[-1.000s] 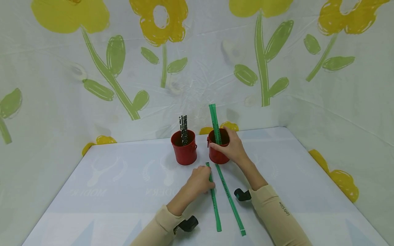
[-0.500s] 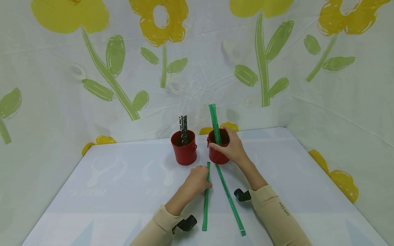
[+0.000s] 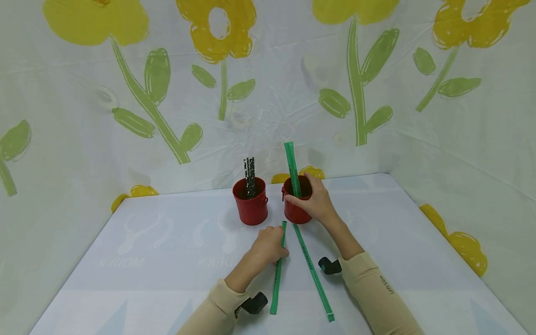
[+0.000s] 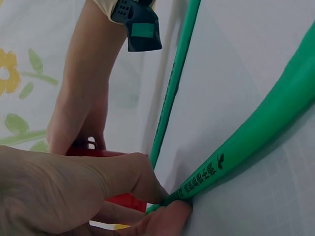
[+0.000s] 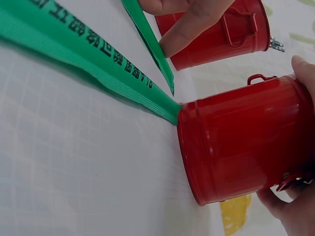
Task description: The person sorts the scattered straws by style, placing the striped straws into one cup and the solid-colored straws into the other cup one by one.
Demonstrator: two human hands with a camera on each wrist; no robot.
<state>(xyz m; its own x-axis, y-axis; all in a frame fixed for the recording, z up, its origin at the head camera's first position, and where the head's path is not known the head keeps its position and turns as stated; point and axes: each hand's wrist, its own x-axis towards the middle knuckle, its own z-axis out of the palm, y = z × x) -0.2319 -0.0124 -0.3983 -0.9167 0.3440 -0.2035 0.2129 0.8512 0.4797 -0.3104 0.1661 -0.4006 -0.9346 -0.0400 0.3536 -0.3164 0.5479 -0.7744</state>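
My left hand [image 3: 266, 244] pinches a green wrapped straw [image 3: 277, 284] near its far end; in the left wrist view, thumb and finger close on its printed wrapper [image 4: 211, 172]. A second green wrapped straw [image 3: 313, 270] lies on the table to the right, its far end at the foot of the right red bucket [image 3: 296, 215]. That bucket is gripped by my right hand [image 3: 317, 200], thumb at the front and fingers over the rim. Green wrapped straws [image 3: 293, 163] stand inside it, leaning slightly left. The right wrist view shows the bucket's red side [image 5: 246, 142] and part of the hand.
Left of the gripped bucket stands another red bucket [image 3: 252, 211] holding several black-and-white speckled sticks [image 3: 250, 174]. Both are near the back edge of the white table [image 3: 167, 260]. A flower-printed sheet [image 3: 268, 102] hangs behind and along the sides.
The near end of the pinched straw has swung left, and my left hand has shifted slightly left with it. My right hand and the buckets have stayed put.
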